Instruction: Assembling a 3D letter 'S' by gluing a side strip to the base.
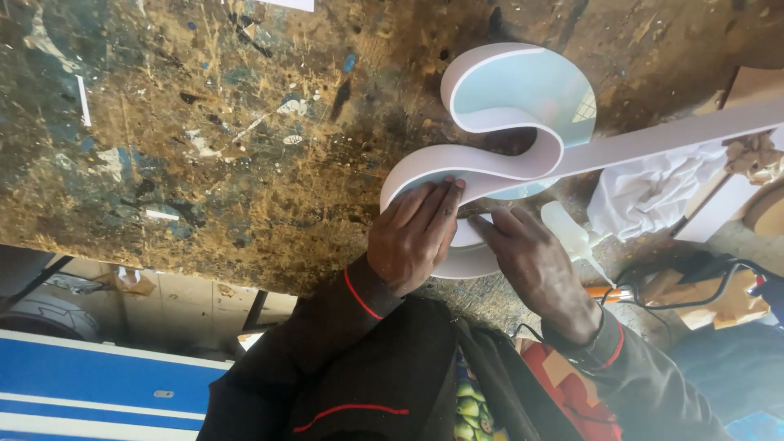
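There is one view only, from a camera worn on the person's head, looking steeply down over the chest and both dark sleeves onto the desk. It sits close — the left hand and right hand fill the lower middle, and the forearms run out of the bottom edge. The view faces forward and down, so the paint-spattered desk top spreads beyond the fingers toward the top edge, while the desk's near rim lies just behind the wrists. Below that rim, left of the fingers, the floor area and a blue panel show — farther off. With no second camera, nothing is shared between views.
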